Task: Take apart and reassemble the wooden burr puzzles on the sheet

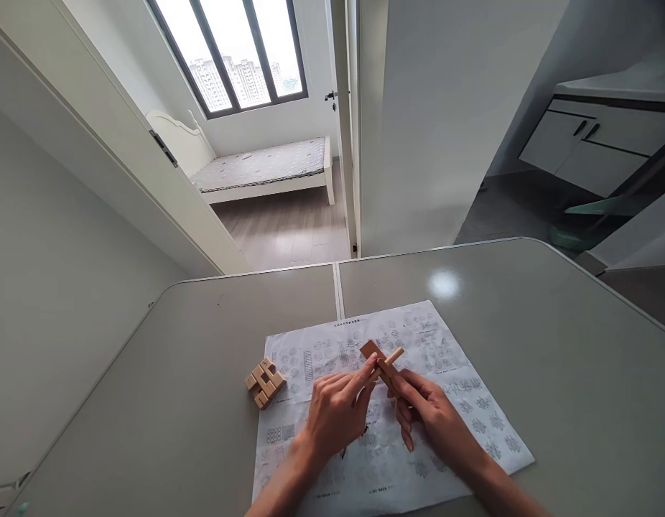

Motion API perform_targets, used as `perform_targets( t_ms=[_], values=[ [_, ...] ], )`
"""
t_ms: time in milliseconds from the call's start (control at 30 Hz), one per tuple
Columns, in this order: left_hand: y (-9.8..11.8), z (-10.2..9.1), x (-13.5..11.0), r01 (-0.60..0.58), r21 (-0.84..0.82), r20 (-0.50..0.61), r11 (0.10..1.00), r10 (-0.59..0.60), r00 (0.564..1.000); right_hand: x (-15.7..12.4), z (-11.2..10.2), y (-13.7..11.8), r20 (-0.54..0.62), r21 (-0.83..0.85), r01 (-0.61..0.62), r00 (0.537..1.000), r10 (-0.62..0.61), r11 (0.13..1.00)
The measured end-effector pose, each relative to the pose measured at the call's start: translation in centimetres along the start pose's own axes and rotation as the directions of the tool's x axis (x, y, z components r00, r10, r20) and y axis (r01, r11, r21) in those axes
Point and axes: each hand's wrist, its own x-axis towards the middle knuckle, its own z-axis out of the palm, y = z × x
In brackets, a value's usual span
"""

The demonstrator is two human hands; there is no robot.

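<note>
My left hand point(340, 406) pinches a thin pale wooden stick point(396, 355) between thumb and forefinger. The stick crosses a flat brown wooden strip point(369, 349), which my right hand point(426, 406) grips at its lower right end. Both pieces are held over the printed sheet point(451, 474), and they touch where they cross. Whether the stick goes through the strip or lies across it, I cannot tell. To the left of my hands, a small puzzle of interlocked wooden blocks point(265, 383) sits partly on the sheet's left edge.
The grey table point(192, 416) has a pale seam point(338, 291) running across it and rounded far corners. Beyond its far edge, a doorway shows a bed point(268, 164) under a window point(235, 57). A white cabinet point(585, 140) stands at the far right.
</note>
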Motion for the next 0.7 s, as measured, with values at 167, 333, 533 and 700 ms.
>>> perform_targets(
  t_ms=[167, 333, 533, 700],
  values=[
    [-0.2, 0.2, -0.3, 0.066, 0.013, 0.026, 0.998, -0.066, 0.997, 0.2, -0.1, 0.0, -0.047, 0.103, -0.007, 0.999, 0.012, 0.995],
    [-0.6, 0.5, -0.6, 0.120, -0.054, 0.034, 0.991, -0.118, 0.992, 0.9, -1.1, -0.6, -0.163, 0.310, -0.029, 0.983, 0.084, 0.950],
    [-0.6, 0.5, -0.5, 0.159, -0.081, 0.043, 0.984, -0.156, 0.987, 2.1, -4.0, -1.1, -0.221, 0.454, 0.008, 0.970, 0.104, 0.891],
    [-0.6, 0.4, -0.4, 0.145, -0.100, 0.034, 0.984, -0.142, 0.989, 2.8, -6.2, -1.4, -0.150, 0.586, 0.015, 0.985, 0.090, 0.810]
  ],
)
